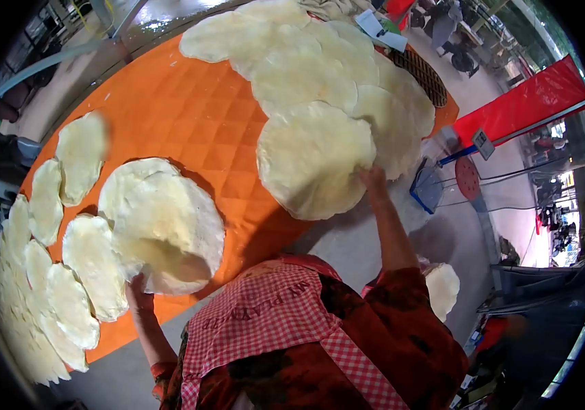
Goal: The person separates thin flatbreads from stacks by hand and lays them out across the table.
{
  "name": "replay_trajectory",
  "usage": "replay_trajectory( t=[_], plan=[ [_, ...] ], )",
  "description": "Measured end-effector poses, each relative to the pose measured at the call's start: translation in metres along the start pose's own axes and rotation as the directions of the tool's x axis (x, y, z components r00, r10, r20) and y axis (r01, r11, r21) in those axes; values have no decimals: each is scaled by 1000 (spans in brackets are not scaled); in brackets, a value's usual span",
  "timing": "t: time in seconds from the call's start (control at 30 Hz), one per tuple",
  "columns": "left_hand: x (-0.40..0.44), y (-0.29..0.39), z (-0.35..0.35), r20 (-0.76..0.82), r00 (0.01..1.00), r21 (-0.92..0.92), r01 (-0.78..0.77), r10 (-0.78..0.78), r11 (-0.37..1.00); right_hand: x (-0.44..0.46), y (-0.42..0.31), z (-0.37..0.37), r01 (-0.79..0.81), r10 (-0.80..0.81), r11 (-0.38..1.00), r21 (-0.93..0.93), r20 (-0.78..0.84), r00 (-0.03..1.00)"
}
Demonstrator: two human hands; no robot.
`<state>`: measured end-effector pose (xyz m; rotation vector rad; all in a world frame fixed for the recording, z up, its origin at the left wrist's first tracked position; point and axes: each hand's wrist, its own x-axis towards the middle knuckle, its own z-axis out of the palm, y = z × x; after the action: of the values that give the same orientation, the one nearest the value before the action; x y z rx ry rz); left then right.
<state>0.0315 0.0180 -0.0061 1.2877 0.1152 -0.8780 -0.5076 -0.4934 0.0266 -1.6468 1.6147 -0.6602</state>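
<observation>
A round, pale flatbread lies at the near right edge of the orange table, partly over other flatbreads. My right hand is at its right edge, with the fingers closed on the rim. At the near left, my left hand touches the lower left rim of a stack of flatbreads; its fingers look pressed together, but what they grip is too small to make out. An oval flatbread lies just left of that stack.
Overlapping flatbreads cover the far right of the orange table, and more flatbreads line its left side. A dark woven mat is at the right edge. Beyond stand a blue-handled dustpan and a scale-like display.
</observation>
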Motion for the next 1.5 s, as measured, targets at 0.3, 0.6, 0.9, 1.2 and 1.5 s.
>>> replay_trajectory(
  t=[0.3,0.6,0.9,1.2,1.5],
  plan=[
    [-63,42,138,129,955,277,-293,267,915,-25,-47,9,597,-737,640,-484,-168,655],
    [-71,109,335,330,854,-45,-411,402,910,-144,-267,132,409,-592,805,429,619,516],
    [-106,58,300,318,908,136,-329,273,935,130,-138,147,-27,-164,813,582,272,948],
    [-170,-81,112,-301,943,72,168,-140,983,-62,-121,216,-290,-293,737,610,675,677],
    [-134,-21,72,56,998,131,-9,1,991,-164,-210,380,-336,84,910,242,687,722]
  ],
)
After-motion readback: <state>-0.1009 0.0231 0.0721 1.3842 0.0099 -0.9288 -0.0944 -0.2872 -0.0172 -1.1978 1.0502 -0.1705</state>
